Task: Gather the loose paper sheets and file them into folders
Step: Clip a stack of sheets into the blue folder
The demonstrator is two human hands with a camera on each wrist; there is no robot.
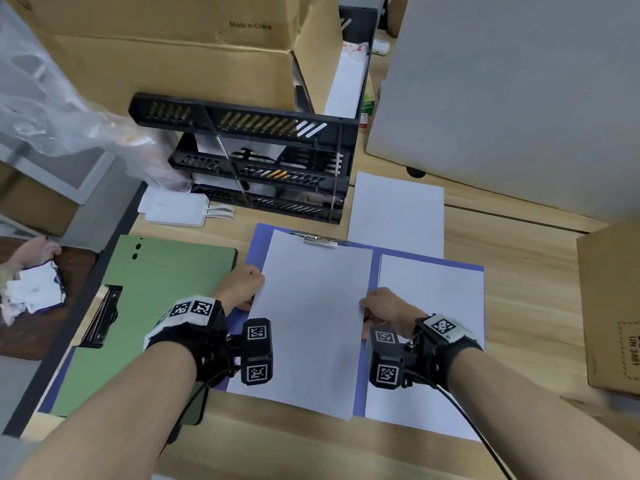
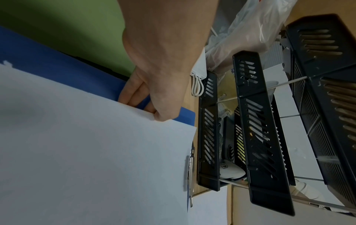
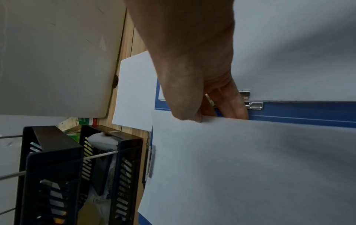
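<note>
Blue folder (image 1: 427, 261): open on the counter (image 1: 519, 306), a white sheet (image 1: 311, 323) over its left half, another sheet (image 1: 433, 306) in the right.
Black tray rack (image 1: 263, 161): contents unclear.
Left hand (image 1: 242, 285): pinching the sheet's left edge.
Right hand (image 1: 384, 306): pinching its right edge.
Sheet: blank, apparently slightly lifted.

Beyond the open blue folder (image 1: 429, 263) the black tray rack (image 1: 263, 168) stands close, leaving only a narrow strip of counter (image 1: 519, 271) at the metal clip (image 1: 320, 239). A grey panel (image 1: 512, 98) walls the far right; a cardboard box (image 1: 609, 306) blocks the right edge. The green folder (image 1: 156, 306) covers the left (flat, passable above). Bare wood lies open along the near edge.
</note>
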